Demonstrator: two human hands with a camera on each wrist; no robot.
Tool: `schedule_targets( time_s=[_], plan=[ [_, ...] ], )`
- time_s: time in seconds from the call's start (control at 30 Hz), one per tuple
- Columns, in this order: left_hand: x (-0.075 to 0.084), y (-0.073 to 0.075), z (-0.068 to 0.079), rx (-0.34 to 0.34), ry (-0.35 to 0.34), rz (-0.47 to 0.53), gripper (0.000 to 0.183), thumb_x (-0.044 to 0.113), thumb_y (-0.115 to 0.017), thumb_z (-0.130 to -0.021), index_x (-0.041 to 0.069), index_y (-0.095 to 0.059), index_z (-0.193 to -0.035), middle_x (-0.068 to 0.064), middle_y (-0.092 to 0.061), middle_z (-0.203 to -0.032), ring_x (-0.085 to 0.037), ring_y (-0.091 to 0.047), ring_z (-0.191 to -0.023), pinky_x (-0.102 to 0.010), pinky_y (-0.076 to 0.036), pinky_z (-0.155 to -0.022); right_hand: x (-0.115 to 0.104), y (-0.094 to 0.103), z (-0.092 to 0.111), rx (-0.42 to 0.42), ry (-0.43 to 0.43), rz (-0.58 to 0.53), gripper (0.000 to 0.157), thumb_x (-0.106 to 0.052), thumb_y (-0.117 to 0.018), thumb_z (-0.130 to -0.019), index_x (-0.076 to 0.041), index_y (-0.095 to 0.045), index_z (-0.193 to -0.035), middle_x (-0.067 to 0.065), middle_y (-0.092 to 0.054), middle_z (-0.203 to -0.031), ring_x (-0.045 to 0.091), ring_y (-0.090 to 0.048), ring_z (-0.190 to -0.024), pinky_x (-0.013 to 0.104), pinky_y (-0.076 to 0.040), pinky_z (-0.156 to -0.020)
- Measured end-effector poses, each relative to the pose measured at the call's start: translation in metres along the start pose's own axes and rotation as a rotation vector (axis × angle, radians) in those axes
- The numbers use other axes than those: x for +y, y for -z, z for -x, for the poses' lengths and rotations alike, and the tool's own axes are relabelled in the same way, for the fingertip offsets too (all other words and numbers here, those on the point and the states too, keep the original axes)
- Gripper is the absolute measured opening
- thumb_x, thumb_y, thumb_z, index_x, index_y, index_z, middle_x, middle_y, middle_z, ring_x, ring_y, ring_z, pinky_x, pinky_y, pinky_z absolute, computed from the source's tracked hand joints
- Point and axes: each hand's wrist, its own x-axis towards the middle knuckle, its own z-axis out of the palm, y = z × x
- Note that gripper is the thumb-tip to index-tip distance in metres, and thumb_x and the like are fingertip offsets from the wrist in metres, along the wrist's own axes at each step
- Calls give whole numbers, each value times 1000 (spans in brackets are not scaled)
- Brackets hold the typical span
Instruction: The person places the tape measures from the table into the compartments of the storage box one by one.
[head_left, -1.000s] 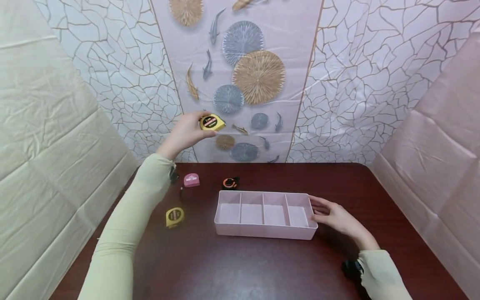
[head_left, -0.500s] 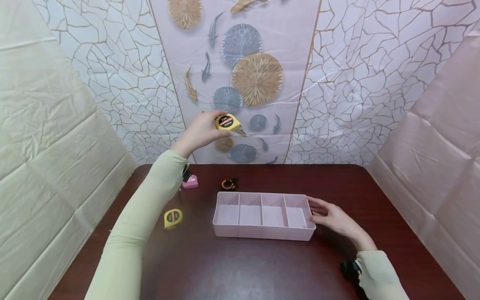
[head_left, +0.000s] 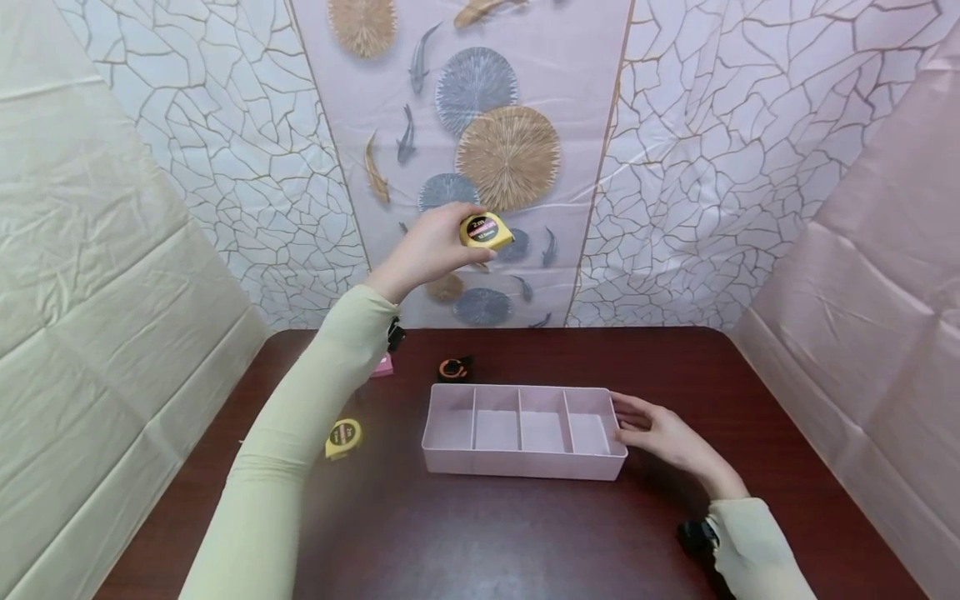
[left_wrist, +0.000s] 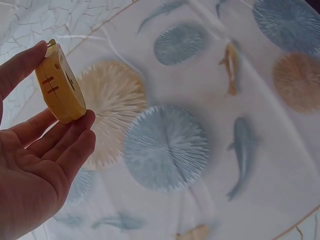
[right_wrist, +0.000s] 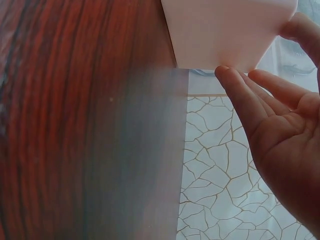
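In the head view my left hand (head_left: 435, 242) holds a yellow tape measure (head_left: 486, 231) up in the air, above and behind the box. The left wrist view shows the tape measure (left_wrist: 61, 85) edge-on, pinched between the thumb and fingertips. On the table stands a pale pink box (head_left: 525, 464) divided into compartments, with nothing inside them. My right hand (head_left: 667, 435) holds the right end of this box. In the right wrist view, fingers touch the outside of the box's end wall (right_wrist: 225, 35) and the thumb lies at its rim.
Another yellow tape measure (head_left: 343, 438) lies left of the box. A black and orange tape measure (head_left: 453, 369) sits just behind the box. A pink tape measure (head_left: 384, 365) is partly hidden by the left arm. Patterned cloth (head_left: 675, 208) hangs behind the dark table (head_left: 525, 542).
My left hand has moved right and slightly up with the yellow tape measure. Its forearm now covers more of the pink tape measure. The right hand stays at the box's end.
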Motion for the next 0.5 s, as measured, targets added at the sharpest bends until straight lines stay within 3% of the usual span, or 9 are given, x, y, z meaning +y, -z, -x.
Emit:
schedule_targets(
  time_s=[0.2, 0.5],
  plan=[
    [12, 0, -7, 5, -36, 12, 64, 33, -80, -87, 7, -57, -141, -6, -64, -122, -19, -58, -99, -34, -46, -86, -2, 0, -1, 11, -12, 32, 65, -10, -69, -95, 9, -38, -149, 36, -47, -142, 51, -53, -125, 40, -53, -94],
    [23, 2, -16, 0, -38, 1, 64, 33, -80, -87, 8, -56, -141, -5, -64, -125, -17, -57, -101, -32, -46, -88, -4, -2, -1, 23, -13, 36, 65, -11, -70, -95, 9, -40, -148, 35, -50, -141, 49, -54, -124, 36, -54, -93]
  ],
)
